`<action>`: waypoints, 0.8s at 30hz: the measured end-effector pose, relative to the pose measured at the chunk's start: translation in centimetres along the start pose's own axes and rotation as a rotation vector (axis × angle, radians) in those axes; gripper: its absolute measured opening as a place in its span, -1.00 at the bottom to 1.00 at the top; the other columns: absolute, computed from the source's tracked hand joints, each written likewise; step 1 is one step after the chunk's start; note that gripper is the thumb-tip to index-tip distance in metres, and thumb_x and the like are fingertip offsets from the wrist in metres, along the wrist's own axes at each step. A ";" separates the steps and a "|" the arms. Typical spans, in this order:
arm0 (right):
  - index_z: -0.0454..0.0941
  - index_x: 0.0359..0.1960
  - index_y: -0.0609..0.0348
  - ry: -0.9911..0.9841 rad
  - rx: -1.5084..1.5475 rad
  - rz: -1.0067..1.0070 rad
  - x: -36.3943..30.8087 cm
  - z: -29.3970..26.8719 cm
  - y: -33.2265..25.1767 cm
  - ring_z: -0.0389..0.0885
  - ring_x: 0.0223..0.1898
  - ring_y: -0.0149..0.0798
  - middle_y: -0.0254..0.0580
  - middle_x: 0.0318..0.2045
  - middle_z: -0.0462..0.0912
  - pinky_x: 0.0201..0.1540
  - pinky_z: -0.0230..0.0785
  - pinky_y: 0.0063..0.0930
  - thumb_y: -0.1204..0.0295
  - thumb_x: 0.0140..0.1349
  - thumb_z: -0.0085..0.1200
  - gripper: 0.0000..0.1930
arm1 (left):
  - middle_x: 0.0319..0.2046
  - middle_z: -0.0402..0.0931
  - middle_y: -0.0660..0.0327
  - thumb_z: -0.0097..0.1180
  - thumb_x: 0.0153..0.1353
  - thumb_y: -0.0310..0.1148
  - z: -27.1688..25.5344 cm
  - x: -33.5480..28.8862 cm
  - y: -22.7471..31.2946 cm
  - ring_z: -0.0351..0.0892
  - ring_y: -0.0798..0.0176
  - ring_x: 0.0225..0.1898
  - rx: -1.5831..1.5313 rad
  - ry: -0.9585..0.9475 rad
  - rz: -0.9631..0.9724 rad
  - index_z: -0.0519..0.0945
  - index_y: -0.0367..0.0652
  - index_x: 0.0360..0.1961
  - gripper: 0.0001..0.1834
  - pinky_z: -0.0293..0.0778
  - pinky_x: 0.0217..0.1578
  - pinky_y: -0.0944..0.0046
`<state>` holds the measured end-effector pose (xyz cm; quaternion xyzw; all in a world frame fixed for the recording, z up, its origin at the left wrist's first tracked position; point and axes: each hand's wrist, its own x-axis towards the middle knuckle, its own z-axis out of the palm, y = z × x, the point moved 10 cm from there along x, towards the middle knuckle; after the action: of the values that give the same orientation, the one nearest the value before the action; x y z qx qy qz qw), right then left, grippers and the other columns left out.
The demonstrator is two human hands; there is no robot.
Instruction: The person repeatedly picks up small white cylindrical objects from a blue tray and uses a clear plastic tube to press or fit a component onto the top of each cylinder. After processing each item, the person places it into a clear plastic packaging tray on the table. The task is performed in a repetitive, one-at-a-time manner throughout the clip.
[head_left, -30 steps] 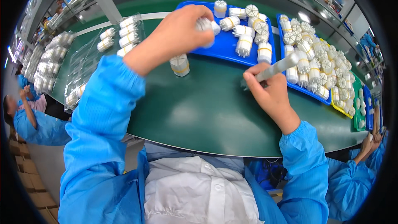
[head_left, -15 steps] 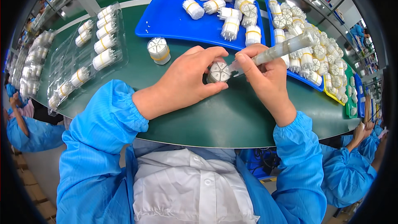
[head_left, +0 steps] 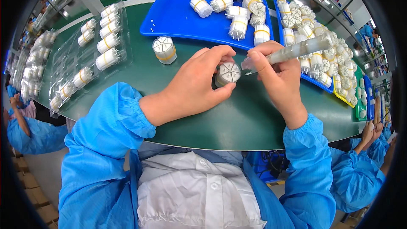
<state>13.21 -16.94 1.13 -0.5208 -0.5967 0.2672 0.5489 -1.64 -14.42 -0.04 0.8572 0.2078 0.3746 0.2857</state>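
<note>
While two blue trays (head_left: 174, 17) hold white cylinders (head_left: 239, 27), a green tray (head_left: 358, 116) may too.

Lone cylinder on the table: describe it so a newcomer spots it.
On the green table, find the blue tray at top centre. Just in front of its left part, beyond the left hand, stands a yellow-banded white cylinder. Unlike its neighbours, it is neither held nor in a tray.
</note>
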 end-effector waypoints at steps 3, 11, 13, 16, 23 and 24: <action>0.65 -0.31 0.22 -0.035 -0.054 -0.021 -0.1 0.3 0.5 0.50 -0.48 -0.53 -0.34 -0.44 0.64 -0.46 0.31 -0.59 0.42 0.27 0.26 -0.88 | -0.02 0.53 0.10 0.41 0.02 -0.47 0.4 0.0 -0.2 0.57 0.14 -0.08 -0.046 -0.017 0.010 0.40 -0.26 0.19 -0.32 0.51 -0.09 0.22; 0.64 -0.32 0.22 -0.064 -0.139 -0.132 -0.1 0.6 -0.1 0.50 -0.47 -0.52 -0.36 -0.46 0.63 -0.46 0.32 -0.58 0.41 0.28 0.26 -0.87 | 0.01 0.53 0.08 0.38 0.02 -0.49 0.7 0.2 -0.5 0.58 0.14 0.01 0.143 -0.079 -0.044 0.39 -0.26 0.21 -0.31 0.51 -0.07 0.25; 0.64 -0.31 0.22 -0.034 -0.080 -0.095 0.0 0.2 0.1 0.51 -0.47 -0.52 -0.36 -0.46 0.63 -0.45 0.32 -0.57 0.42 0.28 0.25 -0.88 | 0.00 0.53 0.08 0.38 0.03 -0.49 0.5 -0.1 -0.4 0.58 0.15 0.01 0.057 -0.024 -0.016 0.39 -0.26 0.21 -0.31 0.51 -0.08 0.25; 0.64 -0.31 0.22 -0.003 -0.008 -0.036 0.1 -0.3 -0.3 0.51 -0.46 -0.52 -0.36 -0.46 0.63 -0.45 0.32 -0.58 0.43 0.28 0.25 -0.88 | 0.00 0.53 0.07 0.38 0.03 -0.49 0.6 -0.1 -0.5 0.58 0.14 0.00 -0.025 -0.017 0.017 0.38 -0.25 0.22 -0.30 0.52 -0.07 0.25; 0.64 -0.31 0.22 -0.085 -0.111 -0.110 0.0 0.8 0.1 0.51 -0.46 -0.52 -0.36 -0.46 0.63 -0.44 0.31 -0.59 0.43 0.28 0.24 -0.89 | 0.00 0.52 0.09 0.39 0.03 -0.48 0.5 0.2 0.5 0.56 0.14 0.02 0.057 -0.034 0.055 0.38 -0.23 0.22 -0.30 0.50 -0.04 0.23; 0.64 -0.31 0.22 -0.090 -0.136 -0.119 0.0 0.8 0.1 0.52 -0.45 -0.52 -0.36 -0.46 0.63 -0.44 0.32 -0.59 0.44 0.29 0.24 -0.89 | 0.00 0.52 0.09 0.39 0.02 -0.47 0.6 0.3 0.2 0.56 0.14 0.02 0.084 -0.049 0.027 0.38 -0.23 0.22 -0.30 0.50 -0.03 0.23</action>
<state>12.46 -16.71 0.86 -0.5078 -0.6675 0.2162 0.4999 -0.95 -14.56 -0.09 0.8802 0.2046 0.3482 0.2493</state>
